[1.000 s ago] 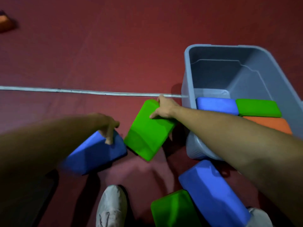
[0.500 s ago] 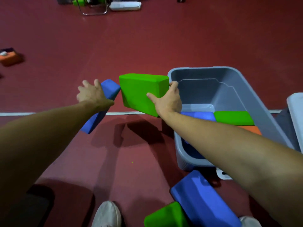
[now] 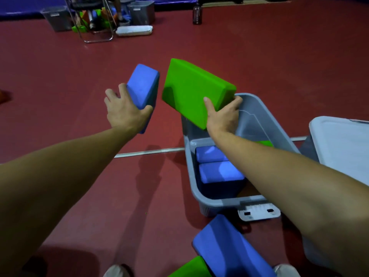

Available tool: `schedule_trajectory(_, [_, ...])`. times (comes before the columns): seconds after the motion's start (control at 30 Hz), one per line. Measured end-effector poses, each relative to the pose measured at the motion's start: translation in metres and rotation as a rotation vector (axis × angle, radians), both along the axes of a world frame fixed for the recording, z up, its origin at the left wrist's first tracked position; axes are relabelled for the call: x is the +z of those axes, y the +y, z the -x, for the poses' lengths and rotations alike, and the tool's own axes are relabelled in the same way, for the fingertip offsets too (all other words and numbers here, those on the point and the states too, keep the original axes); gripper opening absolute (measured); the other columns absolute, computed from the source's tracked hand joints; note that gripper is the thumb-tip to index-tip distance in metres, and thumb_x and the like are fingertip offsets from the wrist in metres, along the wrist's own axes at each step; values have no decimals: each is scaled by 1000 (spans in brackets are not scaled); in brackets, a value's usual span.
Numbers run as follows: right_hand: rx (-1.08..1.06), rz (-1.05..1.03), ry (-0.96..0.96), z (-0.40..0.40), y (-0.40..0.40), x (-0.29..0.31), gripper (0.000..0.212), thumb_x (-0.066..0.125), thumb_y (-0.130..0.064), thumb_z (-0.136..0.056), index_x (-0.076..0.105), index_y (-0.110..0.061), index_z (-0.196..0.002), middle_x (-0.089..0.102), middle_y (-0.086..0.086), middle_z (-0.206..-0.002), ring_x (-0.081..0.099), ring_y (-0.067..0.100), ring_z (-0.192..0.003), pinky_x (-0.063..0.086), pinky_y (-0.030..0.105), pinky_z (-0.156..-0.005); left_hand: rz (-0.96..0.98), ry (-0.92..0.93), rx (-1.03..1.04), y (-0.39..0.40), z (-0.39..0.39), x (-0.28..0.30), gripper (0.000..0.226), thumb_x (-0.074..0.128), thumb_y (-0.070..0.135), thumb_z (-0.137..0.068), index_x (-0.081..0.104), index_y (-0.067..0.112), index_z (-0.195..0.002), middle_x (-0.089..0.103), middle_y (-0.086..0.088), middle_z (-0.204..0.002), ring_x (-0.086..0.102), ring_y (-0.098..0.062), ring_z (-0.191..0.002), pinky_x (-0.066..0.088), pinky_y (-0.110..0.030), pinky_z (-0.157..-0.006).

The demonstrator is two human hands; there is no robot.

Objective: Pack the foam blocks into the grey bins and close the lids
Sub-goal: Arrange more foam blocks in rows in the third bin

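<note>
- Foam blocks fill both of your hands above the red floor (image 3: pixel 259 62): your left hand (image 3: pixel 124 112) grips a blue block (image 3: pixel 142 86), fingers (image 3: pixel 111 96) curled round its near end.
- Your right hand (image 3: pixel 222 116) clamps a green block (image 3: pixel 193 90), thumb on its upper face, tilted over the far left corner of the open grey bin (image 3: pixel 273 120).
- Inside the bin lie two blue blocks (image 3: pixel 217 166), with a green one partly hidden behind your right forearm.
- A pale lid (image 3: pixel 343 148) rests just right of the bin.
- Near your shoes, another blue block (image 3: pixel 225 246) and a green block (image 3: pixel 189 268) lie on the floor.
</note>
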State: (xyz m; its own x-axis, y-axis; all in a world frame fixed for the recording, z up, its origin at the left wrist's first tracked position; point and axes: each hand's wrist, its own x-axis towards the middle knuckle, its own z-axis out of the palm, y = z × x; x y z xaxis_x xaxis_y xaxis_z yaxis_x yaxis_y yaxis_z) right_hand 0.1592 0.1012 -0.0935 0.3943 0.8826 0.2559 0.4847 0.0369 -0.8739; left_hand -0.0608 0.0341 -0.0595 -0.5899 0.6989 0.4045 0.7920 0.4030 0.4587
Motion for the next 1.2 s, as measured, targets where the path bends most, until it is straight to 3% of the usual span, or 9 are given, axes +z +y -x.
schedule_trajectory(0.17, [-95,-50,-89,-53,22,2,85,70,-57,-80,33,-6,-138,50,19,-135,54,39,-117,47,47,-87,-93,-35,-150,13,-35,4,78,69,45,-66,39,21,-135,38,-12,-124,44,-31,-113,50,-43,-81])
schedule_trajectory(0.4, [59,-163,-488,-109,27,2,79,72,-39,-83,32,-5,-143,41,16,-141,42,34,-125,38,39,-99,-174,30,-350,31,-81,7,80,64,46,-64,38,26,-137,37,-10,-121,46,-28,-107,54,-44,-81])
schedule_trajectory(0.63, [73,-121,-633,-141,34,-17,80,78,-33,-77,38,-5,-140,45,18,-136,44,38,-121,37,47,-105,-126,97,-526,44,-113,-8,82,68,42,-66,38,26,-142,35,-11,-123,41,-26,-111,49,-35,-85])
schedule_trajectory(0.77, [156,-77,-745,-160,46,-25,79,77,-28,-78,36,-8,-142,42,17,-141,38,37,-130,26,53,-114,-133,147,-627,51,-126,-13,79,65,39,-67,43,22,-141,37,-16,-122,43,-31,-110,47,-37,-90])
schedule_trajectory(0.9, [216,-52,-836,-173,60,-32,81,77,-21,-77,35,-10,-145,38,14,-147,30,34,-140,14,53,-119,-118,69,-628,58,-133,-23,82,64,43,-66,42,22,-142,38,-13,-121,46,-28,-107,45,-30,-85])
schedule_trajectory(1.1, [363,-11,-1084,-175,75,-45,82,75,-22,-78,32,-11,-147,32,14,-153,22,34,-146,13,55,-119,-2,-5,-556,68,-138,-42,71,63,41,-67,45,26,-134,36,-9,-117,47,-30,-102,50,-38,-84])
schedule_trajectory(1.2, [411,8,-1123,-178,82,-52,85,74,-20,-78,29,-15,-150,27,10,-157,16,31,-148,10,55,-119,70,-24,-565,72,-140,-56,69,66,36,-71,45,24,-135,35,-8,-118,48,-29,-102,47,-34,-83])
